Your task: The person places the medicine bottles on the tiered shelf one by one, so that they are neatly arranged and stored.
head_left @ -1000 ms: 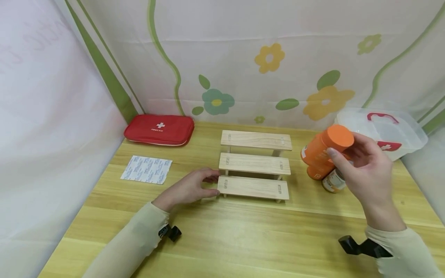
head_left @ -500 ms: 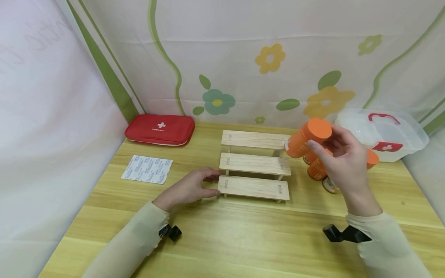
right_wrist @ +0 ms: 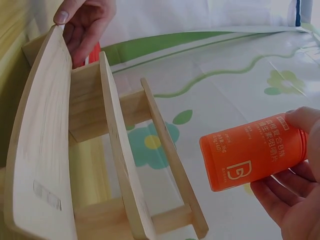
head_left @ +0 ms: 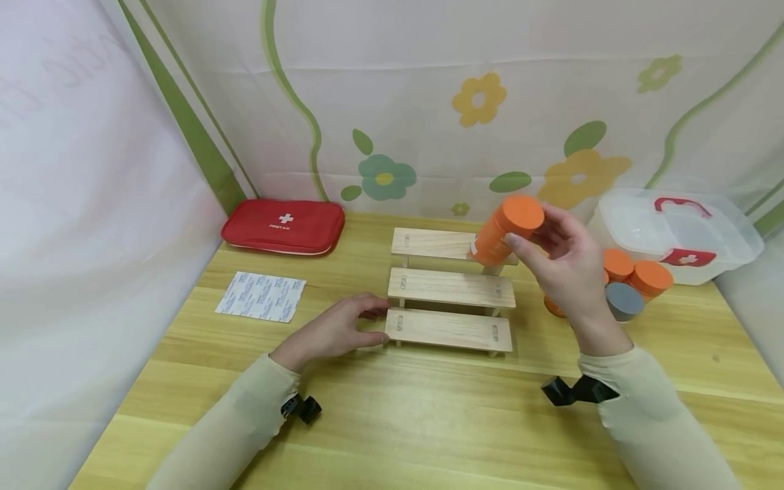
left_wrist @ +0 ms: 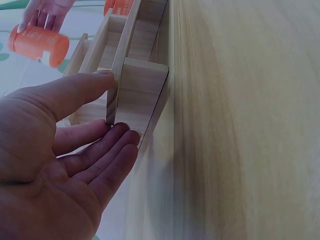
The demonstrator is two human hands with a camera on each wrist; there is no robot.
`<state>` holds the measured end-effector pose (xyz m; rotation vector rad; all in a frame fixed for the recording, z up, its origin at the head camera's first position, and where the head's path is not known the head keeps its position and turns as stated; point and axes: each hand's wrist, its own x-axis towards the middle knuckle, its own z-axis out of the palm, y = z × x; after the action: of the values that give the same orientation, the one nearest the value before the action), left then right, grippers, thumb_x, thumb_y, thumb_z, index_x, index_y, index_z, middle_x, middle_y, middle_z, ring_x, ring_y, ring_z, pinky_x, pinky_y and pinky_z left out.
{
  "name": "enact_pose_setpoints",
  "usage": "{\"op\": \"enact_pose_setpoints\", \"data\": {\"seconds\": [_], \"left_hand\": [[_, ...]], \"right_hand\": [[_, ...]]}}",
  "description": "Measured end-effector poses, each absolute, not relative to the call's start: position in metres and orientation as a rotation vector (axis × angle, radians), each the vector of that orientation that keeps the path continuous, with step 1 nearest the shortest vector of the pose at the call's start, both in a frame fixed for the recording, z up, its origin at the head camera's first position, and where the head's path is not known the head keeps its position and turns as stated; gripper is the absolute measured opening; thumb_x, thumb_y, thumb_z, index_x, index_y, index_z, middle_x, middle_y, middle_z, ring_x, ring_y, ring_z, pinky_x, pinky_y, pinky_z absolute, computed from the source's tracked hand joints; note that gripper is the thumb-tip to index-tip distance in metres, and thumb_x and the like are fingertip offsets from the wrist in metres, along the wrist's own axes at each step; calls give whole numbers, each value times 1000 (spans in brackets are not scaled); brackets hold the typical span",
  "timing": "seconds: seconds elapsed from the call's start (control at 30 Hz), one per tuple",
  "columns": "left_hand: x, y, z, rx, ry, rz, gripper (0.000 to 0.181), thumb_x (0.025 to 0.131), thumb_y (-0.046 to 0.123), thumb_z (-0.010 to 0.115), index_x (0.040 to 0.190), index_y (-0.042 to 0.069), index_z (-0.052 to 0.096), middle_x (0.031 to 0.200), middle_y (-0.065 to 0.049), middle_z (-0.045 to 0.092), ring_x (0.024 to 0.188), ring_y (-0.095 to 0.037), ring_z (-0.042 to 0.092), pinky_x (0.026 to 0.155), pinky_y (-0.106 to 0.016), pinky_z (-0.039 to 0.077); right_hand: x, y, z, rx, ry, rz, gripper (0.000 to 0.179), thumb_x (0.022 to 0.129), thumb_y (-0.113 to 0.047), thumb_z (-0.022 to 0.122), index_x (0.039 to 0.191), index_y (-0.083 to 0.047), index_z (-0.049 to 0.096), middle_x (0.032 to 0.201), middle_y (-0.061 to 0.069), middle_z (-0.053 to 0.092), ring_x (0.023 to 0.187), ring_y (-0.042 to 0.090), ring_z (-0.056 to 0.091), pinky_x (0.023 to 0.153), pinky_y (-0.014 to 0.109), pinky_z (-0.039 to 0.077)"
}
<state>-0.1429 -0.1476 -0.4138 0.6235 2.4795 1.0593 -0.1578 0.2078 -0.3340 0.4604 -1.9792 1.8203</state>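
My right hand (head_left: 566, 265) grips an orange vitamin bottle (head_left: 508, 228) near its lid and holds it tilted over the right end of the top step of a three-step wooden display rack (head_left: 450, 327). In the right wrist view the bottle (right_wrist: 250, 152) shows white lettering and a large B, apart from the steps. My left hand (head_left: 337, 330) is at the left end of the lowest step. The left wrist view shows its thumb on one edge of the board (left_wrist: 142, 90) and its fingertips at the other side, pinching it.
Several orange-lidded bottles (head_left: 651, 278) and a grey-lidded bottle (head_left: 625, 301) stand right of the rack, partly behind my right hand. A clear first-aid box (head_left: 637, 221) is behind them. A red first-aid pouch (head_left: 283, 228) and a white printed sheet (head_left: 262, 297) lie to the left.
My right hand has carried the orange bottle leftward, away from the other bottles and over to the rack's top step. The left hand has stayed at the rack.
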Motion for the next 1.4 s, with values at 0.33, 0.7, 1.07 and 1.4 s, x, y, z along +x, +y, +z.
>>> {"op": "enact_pose_setpoints", "data": {"seconds": [0.33,0.7,1.07,1.4], "left_hand": [[-142,-146,-412,602,2490,1029,61,96,24,84,151,11,62,151,-5,63,135,-24,63,119,-47,52],[-141,-146,-414,621,2491,1036,59,97,25,83,151,10,62,150,-6,64,135,-24,62,119,-48,51],[-142,-146,-413,594,2492,1031,60,97,26,83,152,12,61,152,-5,62,138,-23,60,122,-48,49],[-142,-147,-414,595,2497,1016,61,97,26,83,152,11,61,154,-6,61,140,-25,58,124,-49,47]], "right_hand": [[-174,188,-335,514,-2018,1787,52,90,10,78,140,0,68,126,-1,75,114,15,72,99,19,59],[-188,164,-337,492,-2103,1825,54,93,2,79,145,-1,64,125,-8,74,116,15,70,100,18,59],[-201,137,-337,535,-2159,1822,56,94,-6,81,146,-1,62,134,4,69,121,16,68,105,21,57],[-209,123,-340,539,-2174,1829,56,95,-6,81,147,1,60,139,14,69,122,17,68,105,23,58]]}}
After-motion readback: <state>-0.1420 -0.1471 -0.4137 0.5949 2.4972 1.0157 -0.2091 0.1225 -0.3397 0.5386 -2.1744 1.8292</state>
